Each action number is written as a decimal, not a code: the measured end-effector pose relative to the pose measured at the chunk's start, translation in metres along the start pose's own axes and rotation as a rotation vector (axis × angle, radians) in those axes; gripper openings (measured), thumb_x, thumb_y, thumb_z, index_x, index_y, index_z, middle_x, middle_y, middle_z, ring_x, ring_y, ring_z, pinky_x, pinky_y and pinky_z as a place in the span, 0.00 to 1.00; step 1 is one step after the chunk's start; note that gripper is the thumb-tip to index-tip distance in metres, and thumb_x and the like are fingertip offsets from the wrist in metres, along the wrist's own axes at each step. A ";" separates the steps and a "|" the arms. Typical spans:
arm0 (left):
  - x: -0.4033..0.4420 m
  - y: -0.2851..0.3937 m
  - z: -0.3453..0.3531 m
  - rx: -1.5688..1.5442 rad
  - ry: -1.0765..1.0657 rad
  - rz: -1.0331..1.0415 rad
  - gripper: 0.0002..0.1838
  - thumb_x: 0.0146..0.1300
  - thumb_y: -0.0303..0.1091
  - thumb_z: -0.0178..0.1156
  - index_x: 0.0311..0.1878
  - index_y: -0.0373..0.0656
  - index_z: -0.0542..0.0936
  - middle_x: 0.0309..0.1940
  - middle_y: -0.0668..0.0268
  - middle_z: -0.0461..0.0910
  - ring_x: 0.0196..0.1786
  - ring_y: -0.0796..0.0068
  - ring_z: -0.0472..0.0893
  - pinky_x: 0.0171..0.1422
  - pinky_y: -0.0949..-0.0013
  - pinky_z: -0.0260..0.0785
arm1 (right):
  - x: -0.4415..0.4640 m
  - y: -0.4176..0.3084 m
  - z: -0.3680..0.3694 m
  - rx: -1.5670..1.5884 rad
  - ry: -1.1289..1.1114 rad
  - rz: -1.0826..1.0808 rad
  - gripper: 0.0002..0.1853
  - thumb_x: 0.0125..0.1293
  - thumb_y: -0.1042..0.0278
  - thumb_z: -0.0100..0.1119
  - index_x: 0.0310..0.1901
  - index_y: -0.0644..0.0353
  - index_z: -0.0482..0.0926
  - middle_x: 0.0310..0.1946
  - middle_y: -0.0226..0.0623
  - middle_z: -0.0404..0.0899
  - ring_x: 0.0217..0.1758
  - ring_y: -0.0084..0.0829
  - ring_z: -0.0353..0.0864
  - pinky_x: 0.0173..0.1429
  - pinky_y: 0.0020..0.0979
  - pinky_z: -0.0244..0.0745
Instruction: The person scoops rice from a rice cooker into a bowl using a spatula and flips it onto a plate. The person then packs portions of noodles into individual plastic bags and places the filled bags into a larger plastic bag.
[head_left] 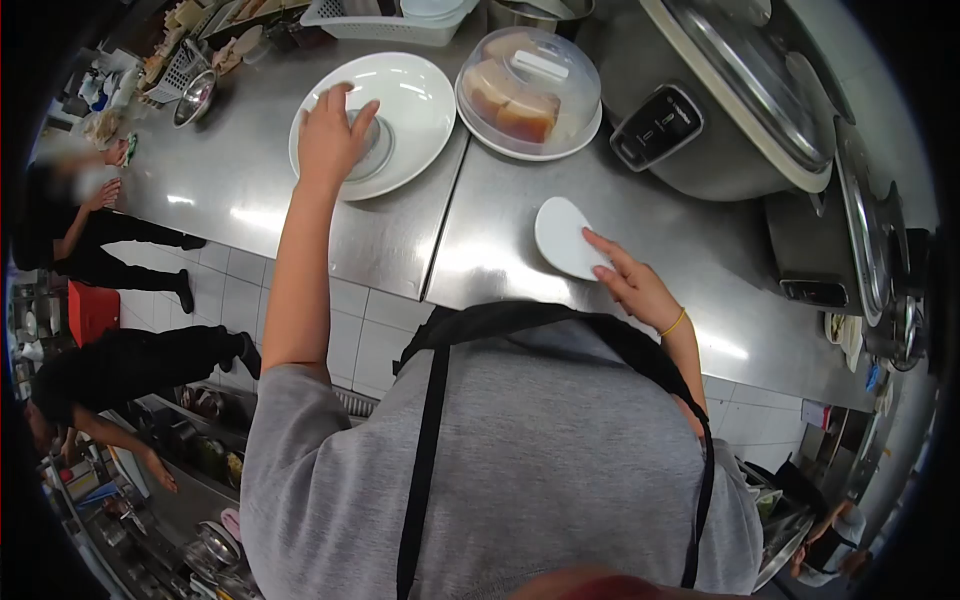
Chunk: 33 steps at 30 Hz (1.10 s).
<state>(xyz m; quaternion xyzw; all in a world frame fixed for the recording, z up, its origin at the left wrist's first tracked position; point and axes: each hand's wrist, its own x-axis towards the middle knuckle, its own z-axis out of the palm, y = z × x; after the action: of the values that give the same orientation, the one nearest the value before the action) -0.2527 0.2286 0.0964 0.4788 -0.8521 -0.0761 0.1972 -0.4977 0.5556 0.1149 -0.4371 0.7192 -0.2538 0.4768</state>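
My left hand [336,135] is over a large white plate [425,110], its fingers apart and slightly curled. Beneath and beside its palm, a small round clear dish [375,153] sits on the plate, partly covered by the hand. Between the thumb and fingers of my right hand [637,288] is a small white dish [566,237], tilted above the steel counter's front part. Behind it stands another white plate with a clear plastic dome cover [530,72]; brown-and-pale food pieces show through the cover.
A large rice cooker [710,110] stands on the steel counter [500,215], with a second cooker [815,245] farther right. A white basket [385,22] and metal bowl [195,98] are at the back. People in dark clothes [150,360] are at left; another person [835,535] is at lower right.
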 end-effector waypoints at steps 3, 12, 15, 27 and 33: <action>0.042 -0.011 0.025 0.123 0.205 0.113 0.28 0.60 0.57 0.48 0.60 0.54 0.63 0.62 0.61 0.60 0.65 0.59 0.58 0.62 0.37 0.41 | 0.013 -0.012 -0.001 -0.106 0.009 -0.160 0.28 0.63 0.58 0.50 0.65 0.45 0.58 0.58 0.40 0.67 0.49 0.39 0.76 0.48 0.30 0.70; 0.051 -0.025 0.063 0.291 -0.174 -0.048 0.37 0.59 0.67 0.35 0.69 0.62 0.47 0.71 0.68 0.42 0.72 0.60 0.39 0.64 0.30 0.25 | 0.070 -0.119 -0.051 -0.344 0.447 -0.574 0.39 0.51 0.83 0.47 0.67 0.53 0.49 0.58 0.48 0.64 0.58 0.48 0.67 0.60 0.35 0.64; 0.053 -0.025 0.061 0.273 -0.211 -0.053 0.38 0.59 0.67 0.35 0.69 0.63 0.45 0.71 0.69 0.39 0.72 0.60 0.38 0.64 0.30 0.24 | 0.109 -0.166 -0.079 -0.750 0.709 -0.414 0.38 0.51 0.82 0.46 0.66 0.52 0.50 0.49 0.48 0.71 0.50 0.49 0.72 0.51 0.40 0.70; -0.041 -0.138 -0.067 -0.070 0.598 -0.266 0.37 0.55 0.52 0.57 0.66 0.53 0.56 0.68 0.61 0.46 0.71 0.55 0.42 0.64 0.32 0.22 | 0.346 -0.188 -0.146 -1.575 0.754 0.090 0.15 0.61 0.60 0.47 0.50 0.39 0.73 0.54 0.29 0.66 0.59 0.31 0.65 0.56 0.56 0.58; -0.255 -0.264 -0.020 0.045 0.689 -0.937 0.31 0.52 0.42 0.61 0.60 0.48 0.64 0.65 0.58 0.52 0.66 0.54 0.55 0.63 0.34 0.37 | 0.279 -0.240 -0.061 -1.121 0.841 -0.535 0.31 0.49 0.54 0.64 0.58 0.37 0.66 0.57 0.29 0.63 0.60 0.33 0.63 0.61 0.64 0.47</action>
<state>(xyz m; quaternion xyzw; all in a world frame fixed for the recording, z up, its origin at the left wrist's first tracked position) 0.0815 0.3055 -0.0368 0.8059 -0.4375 0.0233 0.3982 -0.5061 0.1916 0.1990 -0.6406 0.7314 -0.1023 -0.2104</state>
